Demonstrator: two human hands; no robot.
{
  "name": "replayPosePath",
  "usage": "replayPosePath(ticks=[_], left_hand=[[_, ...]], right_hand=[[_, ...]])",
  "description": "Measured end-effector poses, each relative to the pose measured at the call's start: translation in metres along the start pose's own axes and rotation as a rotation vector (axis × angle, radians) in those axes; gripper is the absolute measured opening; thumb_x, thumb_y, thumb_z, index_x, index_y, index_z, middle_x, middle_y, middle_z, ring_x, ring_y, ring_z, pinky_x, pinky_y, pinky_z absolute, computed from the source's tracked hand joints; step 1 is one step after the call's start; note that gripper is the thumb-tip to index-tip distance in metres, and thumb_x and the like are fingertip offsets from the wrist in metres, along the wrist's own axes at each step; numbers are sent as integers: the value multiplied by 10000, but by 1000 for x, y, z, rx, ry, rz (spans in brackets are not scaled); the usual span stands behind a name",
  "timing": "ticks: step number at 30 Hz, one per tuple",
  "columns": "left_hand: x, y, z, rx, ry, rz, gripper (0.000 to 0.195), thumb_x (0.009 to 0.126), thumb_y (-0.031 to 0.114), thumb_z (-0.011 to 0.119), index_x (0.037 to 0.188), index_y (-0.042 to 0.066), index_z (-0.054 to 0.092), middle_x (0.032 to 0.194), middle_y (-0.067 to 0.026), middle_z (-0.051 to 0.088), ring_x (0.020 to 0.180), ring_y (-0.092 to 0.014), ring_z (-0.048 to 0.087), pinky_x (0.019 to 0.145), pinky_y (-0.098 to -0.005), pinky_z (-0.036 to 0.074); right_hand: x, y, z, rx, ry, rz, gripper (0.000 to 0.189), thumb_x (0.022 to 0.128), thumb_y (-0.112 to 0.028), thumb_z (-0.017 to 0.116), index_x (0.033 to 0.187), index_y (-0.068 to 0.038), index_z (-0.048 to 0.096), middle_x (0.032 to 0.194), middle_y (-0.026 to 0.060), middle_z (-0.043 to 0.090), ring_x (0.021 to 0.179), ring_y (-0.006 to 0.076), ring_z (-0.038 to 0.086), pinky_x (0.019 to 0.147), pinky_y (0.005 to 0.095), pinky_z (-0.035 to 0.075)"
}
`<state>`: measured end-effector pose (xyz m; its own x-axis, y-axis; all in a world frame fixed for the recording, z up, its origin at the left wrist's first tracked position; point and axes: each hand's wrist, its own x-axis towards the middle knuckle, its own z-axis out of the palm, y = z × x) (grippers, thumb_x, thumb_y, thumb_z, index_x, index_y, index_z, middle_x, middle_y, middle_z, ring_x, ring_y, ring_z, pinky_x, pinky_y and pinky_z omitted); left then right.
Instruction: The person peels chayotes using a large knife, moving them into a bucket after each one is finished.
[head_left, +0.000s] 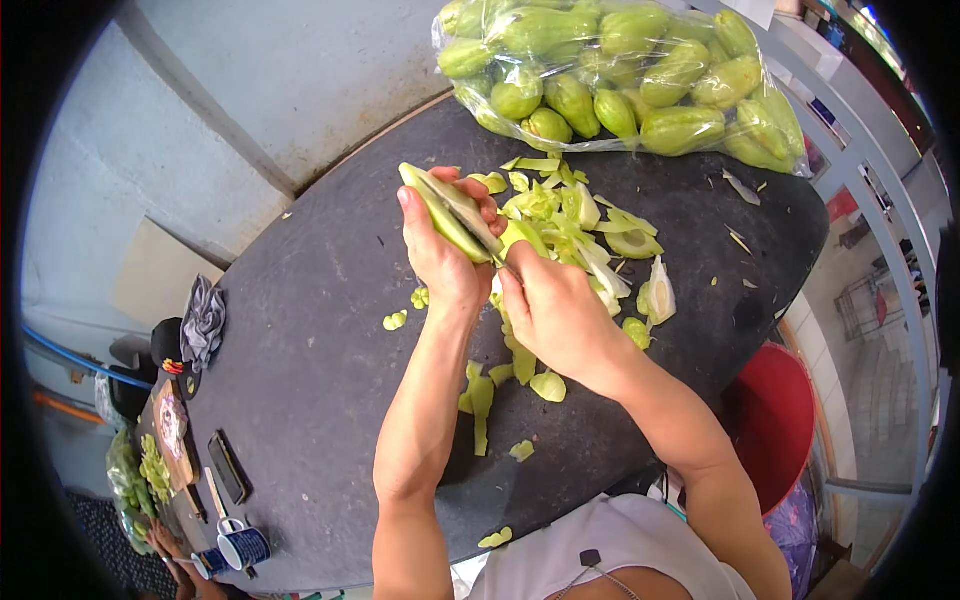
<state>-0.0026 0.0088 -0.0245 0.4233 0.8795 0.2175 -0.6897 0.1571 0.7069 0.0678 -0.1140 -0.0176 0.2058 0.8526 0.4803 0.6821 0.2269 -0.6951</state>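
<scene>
My left hand (450, 247) grips a pale green chayote (435, 208), peeled smooth and held tilted above the dark tabletop. In my right hand (551, 311) is a knife (466, 214); its blade lies lengthwise along the chayote, and my fist covers most of the handle. Whether the edge is cutting into the flesh cannot be made out. Beneath and beyond my hands spreads a heap of green peels and pale trimmings (562, 225). More peel strips (480, 405) lie nearer to me, between my forearms.
A clear plastic bag of whole chayotes (645, 82) sits at the far edge. Leftward are a crumpled grey cloth (202, 322), a phone (228, 466), mugs (244, 546) and a wooden board (174, 442). Another person's hands (169, 544) show at lower left. A red bin (772, 427) stands right.
</scene>
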Motion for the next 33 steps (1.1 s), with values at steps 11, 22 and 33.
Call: replayPosePath(ticks=[11,22,33], left_hand=[[4,-5,-2,163,-41,21,498,1003,501,497,1275,84,497,1045,-147,614,758,-128,516,655,-300,461],[10,3,-8,288,-246,25,589,989,423,511,1361,-29,444,1169,-230,643,973,-242,666,839,-368,588],[11,5,-15,220,-294,-97,631,972,430,522,1392,-32,435,1203,-177,616,1081,-238,628,912,-370,536]], right_hand=[[5,5,-8,144,58,77,124,948,-72,578,957,40,528,667,217,599,567,388,608,534,437,460],[10,22,-32,318,-80,245,182,939,-106,603,1031,49,578,747,222,651,627,336,649,631,426,505],[7,29,-52,571,-72,416,120,970,-87,594,1015,23,572,585,8,546,434,75,480,410,274,375]])
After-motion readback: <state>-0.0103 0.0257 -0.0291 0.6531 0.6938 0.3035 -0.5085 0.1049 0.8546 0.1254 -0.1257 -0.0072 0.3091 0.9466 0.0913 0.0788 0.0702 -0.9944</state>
